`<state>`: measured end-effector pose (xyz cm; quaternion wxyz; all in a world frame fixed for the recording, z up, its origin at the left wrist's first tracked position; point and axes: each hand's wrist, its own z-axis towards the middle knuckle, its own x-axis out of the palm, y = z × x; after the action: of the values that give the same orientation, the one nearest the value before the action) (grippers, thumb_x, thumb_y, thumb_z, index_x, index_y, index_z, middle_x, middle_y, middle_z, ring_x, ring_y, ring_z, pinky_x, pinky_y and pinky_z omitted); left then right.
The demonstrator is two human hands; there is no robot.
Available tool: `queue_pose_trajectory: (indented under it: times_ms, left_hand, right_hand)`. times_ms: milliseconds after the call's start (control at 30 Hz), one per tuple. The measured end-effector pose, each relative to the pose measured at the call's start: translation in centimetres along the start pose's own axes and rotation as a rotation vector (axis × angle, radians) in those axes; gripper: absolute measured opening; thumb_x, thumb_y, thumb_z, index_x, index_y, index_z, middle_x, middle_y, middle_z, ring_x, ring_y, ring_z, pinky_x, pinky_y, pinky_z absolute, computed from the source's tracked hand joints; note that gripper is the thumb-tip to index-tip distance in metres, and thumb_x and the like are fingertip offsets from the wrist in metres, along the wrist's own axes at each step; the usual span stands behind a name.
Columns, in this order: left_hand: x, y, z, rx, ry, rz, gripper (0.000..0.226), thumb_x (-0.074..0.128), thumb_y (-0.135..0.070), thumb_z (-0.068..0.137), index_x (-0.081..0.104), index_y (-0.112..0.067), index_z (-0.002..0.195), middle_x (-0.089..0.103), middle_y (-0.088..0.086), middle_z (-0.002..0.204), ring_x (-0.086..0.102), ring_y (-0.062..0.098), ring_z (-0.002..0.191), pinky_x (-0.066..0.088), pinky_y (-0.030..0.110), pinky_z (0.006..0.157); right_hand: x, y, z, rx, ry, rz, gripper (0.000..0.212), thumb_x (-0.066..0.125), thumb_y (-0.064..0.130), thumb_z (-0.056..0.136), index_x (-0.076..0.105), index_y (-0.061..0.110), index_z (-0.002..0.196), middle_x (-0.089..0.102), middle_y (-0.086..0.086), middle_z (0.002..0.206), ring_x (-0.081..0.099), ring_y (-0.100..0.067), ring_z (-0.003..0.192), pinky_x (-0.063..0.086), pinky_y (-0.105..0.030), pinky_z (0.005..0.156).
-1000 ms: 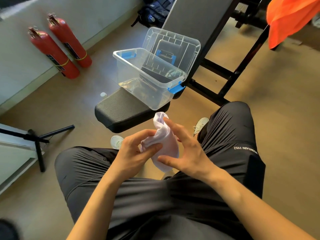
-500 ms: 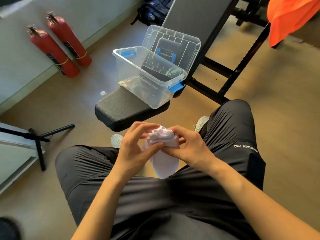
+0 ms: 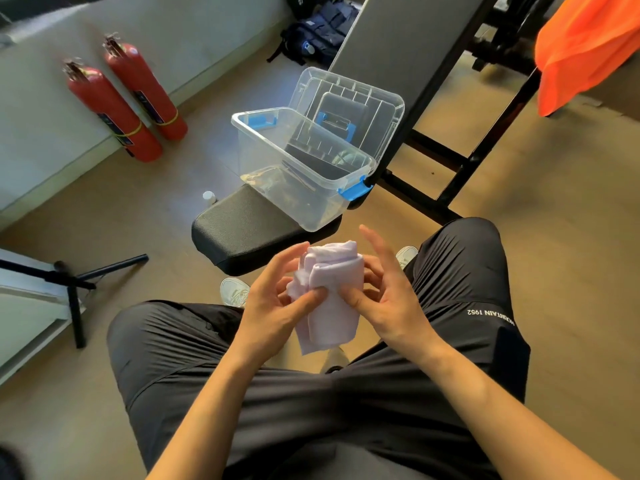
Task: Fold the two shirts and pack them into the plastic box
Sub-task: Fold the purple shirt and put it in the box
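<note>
Both forearms reach forward over the lap and meet between the knees. The left hand (image 3: pixel 277 301) curls round the left side of a rolled white shirt (image 3: pixel 329 306), thumb pressed on its front. The right hand (image 3: pixel 391 299) pinches the roll's right side with thumb in front and fingers behind, while its forefinger sticks up free.

The shirt is upright between the palms, its lower end hanging loose below them. Just beyond the fingertips lies the near edge of a black bench pad (image 3: pixel 242 237), and on it stands the clear plastic box (image 3: pixel 277 174). The box is open at the top, and its lid (image 3: pixel 349 98) leans back behind it. An orange shirt (image 3: pixel 585 46) hangs far beyond the right hand, with bare floor (image 3: pixel 571 271) to that hand's right.
</note>
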<state>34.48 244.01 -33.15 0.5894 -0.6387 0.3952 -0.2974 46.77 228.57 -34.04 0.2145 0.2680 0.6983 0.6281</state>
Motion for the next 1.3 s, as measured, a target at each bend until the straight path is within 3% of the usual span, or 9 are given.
queue_pose_trajectory:
  times_ms: [100,200,333,533,733,900,1033,1200,1300]
  left_hand:
    - [0.4,-0.3,0.7,-0.003,-0.14,-0.048,0.049,0.074,-0.007,0.087,0.058,-0.017,0.132,0.071,0.011,0.115,0.074,0.019,0.094,0.06,0.03,0.071]
    - [0.6,-0.6,1.3,-0.028,-0.184,-0.061,0.042,0.073,-0.009,0.089,0.059,-0.016,0.129,0.073,0.011,0.112,0.075,0.025,0.092,0.063,0.04,0.071]
    - [0.7,-1.1,2.5,-0.003,-0.173,0.021,0.041,0.075,-0.019,0.09,0.059,-0.02,0.128,0.075,0.006,0.109,0.075,0.029,0.092,0.062,0.058,0.075]
    - [0.4,-1.8,5.3,0.029,-0.046,0.074,0.043,0.069,-0.032,0.092,0.054,-0.031,0.132,0.074,0.007,0.109,0.073,0.031,0.099,0.06,0.06,0.081]
    - [-1.0,-3.5,10.3,0.014,0.085,0.135,0.05,0.069,-0.04,0.093,0.049,-0.037,0.139,0.067,0.004,0.123,0.068,0.023,0.11,0.061,0.041,0.089]
    - [-4.5,-4.6,17.8,0.022,-0.251,0.272,0.04,0.07,-0.034,0.093,0.062,-0.017,0.128,0.069,0.006,0.123,0.068,0.02,0.107,0.057,0.043,0.097]
    - [-6.9,-4.3,24.3,-0.078,-0.469,0.409,0.054,0.07,-0.035,0.092,0.052,-0.015,0.139,0.057,0.009,0.138,0.059,0.027,0.12,0.051,0.047,0.104]
    - [-8.0,-2.7,28.7,-0.245,-0.448,0.456,0.085,0.074,-0.041,0.087,0.027,-0.026,0.156,0.041,0.012,0.151,0.049,0.029,0.131,0.045,0.049,0.112]
    - [-8.5,-1.8,28.9,-0.264,-0.418,0.36,0.083,0.074,-0.023,0.086,0.027,-0.037,0.153,0.044,0.011,0.146,0.051,0.026,0.114,0.057,0.053,0.097]
  right_hand:
    - [0.6,-0.8,-0.5,-0.107,0.032,-0.156,0.086,0.078,0.022,0.086,0.028,0.04,0.154,0.041,0.008,0.15,0.056,-0.017,0.126,0.06,-0.033,0.09]
    - [1.0,-1.1,-0.4,-0.148,0.042,-0.259,0.082,0.078,0.017,0.086,0.035,0.038,0.153,0.027,0.006,0.158,0.039,-0.011,0.142,0.056,-0.033,0.098]
    - [0.8,-0.2,1.7,-0.131,0.079,-0.308,0.081,0.081,0.019,0.083,0.04,0.042,0.15,0.036,0.004,0.147,0.043,0.0,0.133,0.054,-0.031,0.101]
    - [-0.2,1.2,5.0,-0.076,0.01,-0.21,0.081,0.086,0.01,0.075,0.052,0.049,0.136,0.045,0.004,0.132,0.059,-0.013,0.117,0.062,-0.034,0.084]
    - [-2.2,3.3,10.0,-0.135,-0.068,-0.218,0.077,0.09,0.013,0.07,0.058,0.048,0.13,0.051,0.006,0.131,0.062,-0.015,0.113,0.062,-0.038,0.083]
    - [-5.4,5.3,15.6,-0.16,-0.174,-0.28,0.079,0.09,0.015,0.071,0.054,0.047,0.134,0.047,0.002,0.134,0.057,-0.013,0.115,0.061,-0.039,0.088]
    - [-6.9,5.5,20.2,-0.154,-0.263,-0.265,0.075,0.09,0.017,0.072,0.055,0.048,0.131,0.051,-0.008,0.132,0.06,-0.019,0.114,0.06,-0.042,0.09]
    - [-7.0,4.9,25.3,-0.125,-0.316,-0.264,0.074,0.088,0.019,0.072,0.055,0.044,0.133,0.049,-0.012,0.131,0.06,-0.02,0.111,0.061,-0.039,0.089]
    - [-5.9,4.2,28.2,-0.098,-0.313,-0.308,0.075,0.087,0.022,0.071,0.054,0.043,0.135,0.047,-0.01,0.13,0.058,-0.022,0.112,0.059,-0.039,0.093]
